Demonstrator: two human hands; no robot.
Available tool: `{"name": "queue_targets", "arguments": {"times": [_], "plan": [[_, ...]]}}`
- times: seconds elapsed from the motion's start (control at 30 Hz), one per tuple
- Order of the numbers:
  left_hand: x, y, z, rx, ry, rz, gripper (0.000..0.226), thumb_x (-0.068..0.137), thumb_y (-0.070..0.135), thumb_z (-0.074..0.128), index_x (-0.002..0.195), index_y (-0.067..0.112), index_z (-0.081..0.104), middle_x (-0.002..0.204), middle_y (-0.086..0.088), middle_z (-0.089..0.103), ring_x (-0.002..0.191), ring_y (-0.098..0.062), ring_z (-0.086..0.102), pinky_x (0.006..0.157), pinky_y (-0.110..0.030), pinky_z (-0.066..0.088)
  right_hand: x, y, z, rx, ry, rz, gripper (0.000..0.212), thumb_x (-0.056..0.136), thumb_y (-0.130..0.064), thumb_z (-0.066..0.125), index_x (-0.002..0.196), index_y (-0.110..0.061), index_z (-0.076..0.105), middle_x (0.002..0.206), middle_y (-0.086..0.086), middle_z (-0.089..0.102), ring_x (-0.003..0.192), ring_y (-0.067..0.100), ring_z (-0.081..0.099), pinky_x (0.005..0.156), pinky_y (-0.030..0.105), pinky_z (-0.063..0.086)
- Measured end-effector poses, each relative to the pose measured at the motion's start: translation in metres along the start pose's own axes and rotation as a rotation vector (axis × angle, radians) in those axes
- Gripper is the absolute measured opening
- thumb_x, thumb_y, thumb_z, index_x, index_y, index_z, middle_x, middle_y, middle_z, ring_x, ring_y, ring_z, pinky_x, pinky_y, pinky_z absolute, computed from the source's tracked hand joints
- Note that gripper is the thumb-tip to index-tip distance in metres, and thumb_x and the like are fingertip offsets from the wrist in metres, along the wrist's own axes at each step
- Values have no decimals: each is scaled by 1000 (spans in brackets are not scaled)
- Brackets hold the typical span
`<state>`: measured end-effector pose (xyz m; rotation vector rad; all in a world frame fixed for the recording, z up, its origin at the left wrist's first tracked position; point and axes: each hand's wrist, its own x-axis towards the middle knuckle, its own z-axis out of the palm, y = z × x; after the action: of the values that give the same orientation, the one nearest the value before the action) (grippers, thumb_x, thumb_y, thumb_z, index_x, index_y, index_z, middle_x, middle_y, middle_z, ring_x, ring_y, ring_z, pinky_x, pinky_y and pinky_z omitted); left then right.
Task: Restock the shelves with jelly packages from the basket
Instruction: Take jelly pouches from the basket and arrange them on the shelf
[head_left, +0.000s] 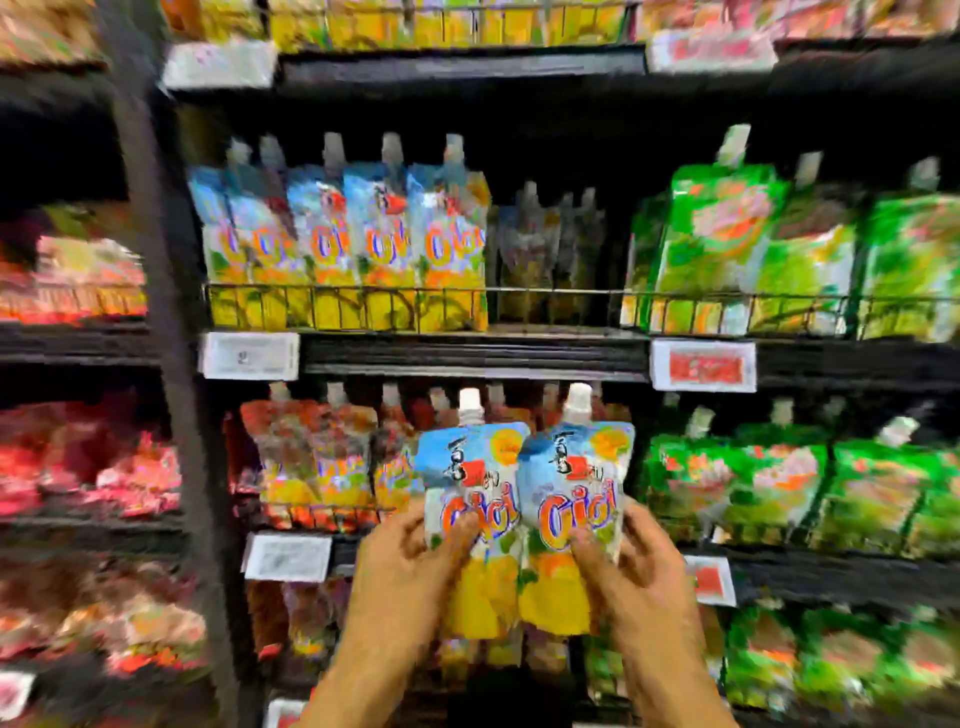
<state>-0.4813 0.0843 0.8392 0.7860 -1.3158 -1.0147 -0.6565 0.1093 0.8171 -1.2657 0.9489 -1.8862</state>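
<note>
I hold two blue-and-yellow jelly pouches with white caps upright and side by side in front of the shelves. My left hand (410, 561) grips the left pouch (475, 499) at its middle. My right hand (631, 566) grips the right pouch (571, 493) the same way. On the middle shelf a row of matching blue-and-yellow pouches (353, 244) stands behind a wire rail (545, 293). To the right of that row is a dark gap (550, 249) with a few pouches set far back. The basket is out of view.
Green pouches (779, 249) fill the right side of the middle and lower shelves. Red-orange pouches (322, 457) stand on the lower shelf behind my hands. Price tags (249, 356) hang on the shelf edges. A dark upright post (156, 291) divides off the left bay of red packets.
</note>
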Motion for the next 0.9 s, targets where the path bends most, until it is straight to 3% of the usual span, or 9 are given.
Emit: {"name": "queue_targets", "arguments": {"times": [0.1,0.17,0.27,0.4,0.5,0.7,0.77,0.9], "plan": [[23,39,1,-46,-25,106,19,86,9,66,86,24,78,81,4,77,75,-9,73,59,-20,56,22,-41,17,-59,18,-142,45,66,-26,73,109,-14,67,98,-1,77,87,9,72,70,19,56],[38,60,2,-57,-44,159,12,87,8,66,89,15,76,82,0,78,74,-10,72,58,-19,55,36,-63,25,-73,18,-212,37,68,-26,72,104,-17,67,95,-5,77,85,6,71,68,16,54],[57,85,-4,-35,-62,253,10,89,8,65,90,15,73,79,0,77,67,-5,69,57,-18,52,54,-88,35,-56,15,-277,28,75,-18,72,103,-16,68,93,-5,77,83,4,70,66,15,54],[82,104,-9,-19,-73,309,6,89,13,67,91,12,72,83,0,77,71,-8,69,63,-26,57,80,-112,38,-65,66,-389,21,84,-4,69,101,-17,68,88,-8,77,79,2,69,65,15,53],[96,114,-8,-46,-62,307,5,89,14,67,90,12,72,79,4,77,68,-4,70,57,-16,52,106,-131,42,-91,84,-417,22,86,-5,69,104,-19,68,89,-8,76,82,6,69,66,19,55],[117,122,-1,-63,-85,285,8,88,22,69,93,18,74,89,-1,78,82,-14,74,65,-24,59,159,-153,56,-161,68,-480,27,89,-5,66,109,-22,64,103,-3,73,97,12,69,79,25,56],[124,123,3,-62,-74,292,6,88,22,69,90,20,74,89,0,78,83,-14,74,69,-26,60,175,-154,60,-210,59,-496,28,89,-2,65,110,-20,62,103,-2,73,96,10,69,78,24,57],[132,124,7,-97,-53,281,3,86,21,70,86,22,73,86,3,78,80,-10,74,64,-19,57,195,-150,68,-303,46,-494,32,86,5,64,112,-14,62,98,-6,72,86,-1,68,71,17,56]]}}
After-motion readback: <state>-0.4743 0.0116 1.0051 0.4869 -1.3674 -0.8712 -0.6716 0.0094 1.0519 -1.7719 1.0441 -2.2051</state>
